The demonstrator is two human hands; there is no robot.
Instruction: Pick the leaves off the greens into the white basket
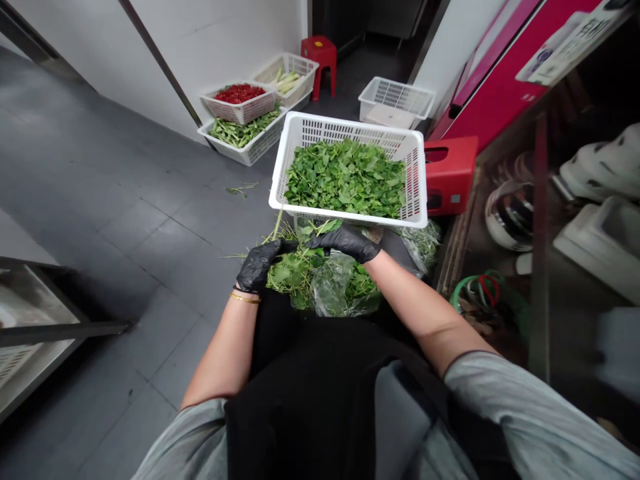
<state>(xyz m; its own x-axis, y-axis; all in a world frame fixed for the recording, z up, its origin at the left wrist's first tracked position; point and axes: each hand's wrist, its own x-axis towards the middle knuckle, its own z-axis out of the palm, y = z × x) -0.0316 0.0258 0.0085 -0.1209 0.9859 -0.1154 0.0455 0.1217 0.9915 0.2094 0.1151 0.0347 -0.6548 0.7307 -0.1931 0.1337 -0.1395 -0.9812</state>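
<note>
My left hand (257,265), in a black glove with a gold bangle at the wrist, grips a bunch of leafy green stems (295,273), and one bare stem sticks up past the fingers. My right hand (345,243), also black-gloved, pinches a leafy sprig just below the front rim of a white plastic basket (350,127). That basket is heaped with picked green leaves (345,179). A clear plastic bag (333,287) of greens lies under my hands, resting against my black apron (320,393).
Further off on the grey tile floor stand stacked baskets of red chillies (239,95) and green beans (243,131), a white basket (395,103), and a red stool (319,63). A red crate (450,175) stands right of the leaf basket. Metal shelving (40,313) stands at lower left.
</note>
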